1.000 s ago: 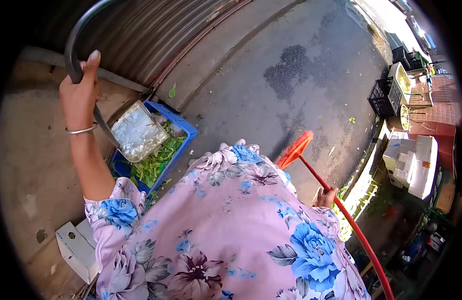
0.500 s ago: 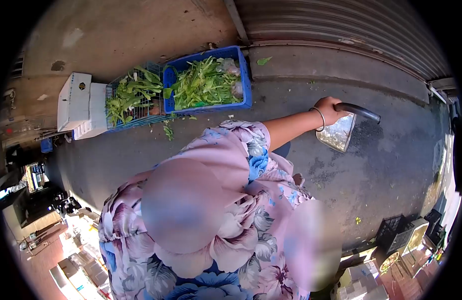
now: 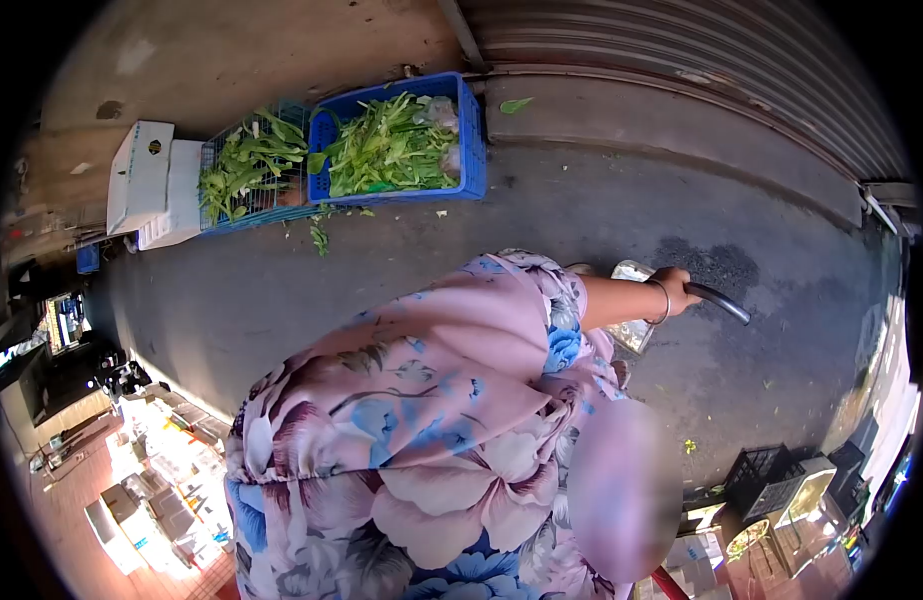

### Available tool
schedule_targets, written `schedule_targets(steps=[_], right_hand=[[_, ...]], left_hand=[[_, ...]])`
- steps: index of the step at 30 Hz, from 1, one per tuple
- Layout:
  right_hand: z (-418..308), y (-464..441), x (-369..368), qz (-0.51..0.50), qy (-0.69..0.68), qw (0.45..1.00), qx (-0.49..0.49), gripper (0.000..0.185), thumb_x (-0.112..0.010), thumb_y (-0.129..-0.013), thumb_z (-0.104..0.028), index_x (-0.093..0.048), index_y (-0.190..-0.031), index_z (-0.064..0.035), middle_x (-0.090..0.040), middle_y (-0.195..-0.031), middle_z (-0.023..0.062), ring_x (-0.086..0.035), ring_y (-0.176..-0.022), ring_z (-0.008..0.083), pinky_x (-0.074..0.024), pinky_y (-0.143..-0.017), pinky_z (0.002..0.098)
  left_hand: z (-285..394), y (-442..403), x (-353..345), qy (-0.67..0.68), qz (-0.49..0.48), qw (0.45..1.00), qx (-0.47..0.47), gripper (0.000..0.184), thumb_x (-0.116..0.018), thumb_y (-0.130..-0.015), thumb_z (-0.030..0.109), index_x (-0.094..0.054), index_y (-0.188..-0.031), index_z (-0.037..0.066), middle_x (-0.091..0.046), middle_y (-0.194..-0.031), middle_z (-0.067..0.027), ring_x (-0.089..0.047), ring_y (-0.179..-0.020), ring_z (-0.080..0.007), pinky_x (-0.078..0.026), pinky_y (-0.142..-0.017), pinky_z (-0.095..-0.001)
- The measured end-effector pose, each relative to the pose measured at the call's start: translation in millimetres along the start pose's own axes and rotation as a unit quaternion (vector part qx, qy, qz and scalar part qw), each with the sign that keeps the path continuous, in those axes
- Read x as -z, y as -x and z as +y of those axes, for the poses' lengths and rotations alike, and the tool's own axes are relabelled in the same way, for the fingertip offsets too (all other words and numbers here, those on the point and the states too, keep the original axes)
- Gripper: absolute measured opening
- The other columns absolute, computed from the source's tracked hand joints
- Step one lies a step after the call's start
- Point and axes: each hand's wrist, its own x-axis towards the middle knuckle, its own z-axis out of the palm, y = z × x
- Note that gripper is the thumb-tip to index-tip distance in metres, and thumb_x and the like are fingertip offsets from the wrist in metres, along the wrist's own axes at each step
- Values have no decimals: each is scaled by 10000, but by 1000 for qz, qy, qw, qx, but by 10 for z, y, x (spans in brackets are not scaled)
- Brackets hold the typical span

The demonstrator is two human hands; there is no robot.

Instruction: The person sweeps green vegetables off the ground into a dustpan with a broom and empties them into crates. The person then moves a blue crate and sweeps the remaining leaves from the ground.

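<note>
My left hand [image 3: 674,292], with a bracelet at the wrist, is closed round the dark curved handle [image 3: 720,300] of a metal dustpan. The dustpan's pale pan [image 3: 634,334] shows partly behind my forearm, over the grey ground. My right hand is out of sight behind the flowered clothing. A short piece of a red pole [image 3: 668,584] shows at the bottom edge. Up and to the left of my left hand, a blue crate [image 3: 472,140] holds green leaves [image 3: 392,145] and plastic bags.
Beside the blue crate stand a wire basket [image 3: 210,160] of leafy greens and white boxes [image 3: 142,180]. A corrugated shutter [image 3: 682,45] runs along the top right. Black crates [image 3: 762,480] and cartons stand at the lower right, more boxes [image 3: 122,520] at the lower left.
The view has swung round from a second ago. My left arm now reaches right with the dustpan, lower than half a second ago. The red broom and my right hand have left sight, except some pole.
</note>
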Motion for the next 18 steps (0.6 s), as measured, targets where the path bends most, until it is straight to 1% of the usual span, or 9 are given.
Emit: schedule_targets(steps=[2,4,6,8,11,13,15,17,18], right_hand=[[-41,-31,49,-8,5,1000,-7,292,-410,-760,-306,-451,-870,-38,-476,-673,82,-474,-521,203,-428,-483,293],[-77,-72,97,-18,15,1000,-10,281,-410,-758,-293,-454,-862,-35,-476,-662,82,-473,-512,203,-428,-475,292],[-89,-124,135,-30,31,999,-10,270,-410,-756,-280,-457,-855,-32,-477,-650,82,-473,-502,203,-427,-468,291],[-121,-13,12,-25,61,998,-14,259,-410,-755,-266,-460,-847,-29,-477,-638,82,-472,-493,203,-426,-460,291],[-190,18,-8,-26,88,995,-27,243,-409,-752,-247,-464,-835,-25,-477,-620,83,-471,-479,202,-425,-449,290],[-211,29,1,-24,92,995,-35,232,-409,-750,-233,-467,-827,-22,-477,-609,83,-471,-470,202,-425,-442,289],[-249,63,19,-22,96,994,-43,222,-409,-748,-220,-470,-820,-19,-477,-597,83,-470,-460,202,-424,-434,289],[-261,97,69,-24,104,993,-51,211,-409,-746,-207,-473,-812,-16,-477,-585,83,-470,-451,202,-424,-427,288],[-249,112,90,-27,108,992,-55,206,-409,-745,-200,-474,-808,-15,-477,-579,83,-469,-446,202,-423,-423,288]], left_hand=[[-8,43,-89,-32,-8,999,-5,264,-659,-646,295,-570,-689,50,-574,-689,-122,-566,-694,-254,-426,-621,-330],[11,116,-109,-70,-27,997,-18,281,-668,-632,292,-543,-631,40,-553,-642,-115,-553,-624,-233,-409,-563,-331],[18,186,-149,-65,-18,998,-14,267,-660,-641,285,-551,-650,42,-559,-665,-120,-557,-648,-242,-413,-573,-331],[-125,115,228,-49,-11,999,13,253,-651,-650,279,-558,-669,44,-566,-688,-126,-562,-671,-251,-416,-582,-332],[-146,149,340,-50,33,998,36,240,-633,-666,270,-553,-693,45,-564,-696,-133,-559,-689,-269,-419,-593,-336],[-174,185,370,-62,88,994,25,243,-616,-680,271,-536,-695,42,-558,-691,-137,-555,-694,-275,-418,-598,-341],[-252,173,327,-77,83,993,37,266,-593,-704,297,-514,-679,44,-546,-679,-138,-548,-681,-280,-413,-591,-349],[-310,185,272,-58,161,985,27,289,-572,-723,324,-505,-665,50,-539,-671,-138,-538,-660,-285,-406,-578,-352],[-307,211,268,-55,175,983,26,305,-562,-731,344,-499,-655,56,-535,-658,-135,-528,-639,-287,-396,-560,-353]])
